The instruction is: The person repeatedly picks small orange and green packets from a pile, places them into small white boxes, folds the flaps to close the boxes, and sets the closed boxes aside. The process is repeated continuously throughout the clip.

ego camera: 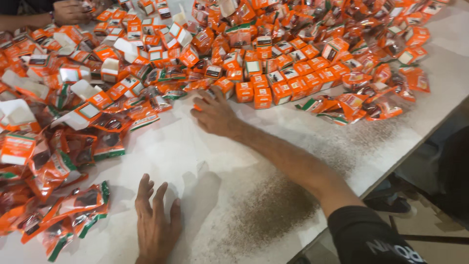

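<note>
White table (195, 146) is carrying a heap of orange boxes (264, 78) and sachets (73, 205). Right hand (215, 115) is reaching up-left, fingers (202, 98) curling over one small orange box (198, 105), its long axis unclear. Left hand (156, 225) is lying flat, fingers spread, empty.

Brown powder (273, 205) lies scattered well to the right of your right fingers (207, 100), nearer you. Far beyond them, up to the left, you'll see another person's hand (68, 11). A dark shoe (388, 203) sits far right, on the floor.
</note>
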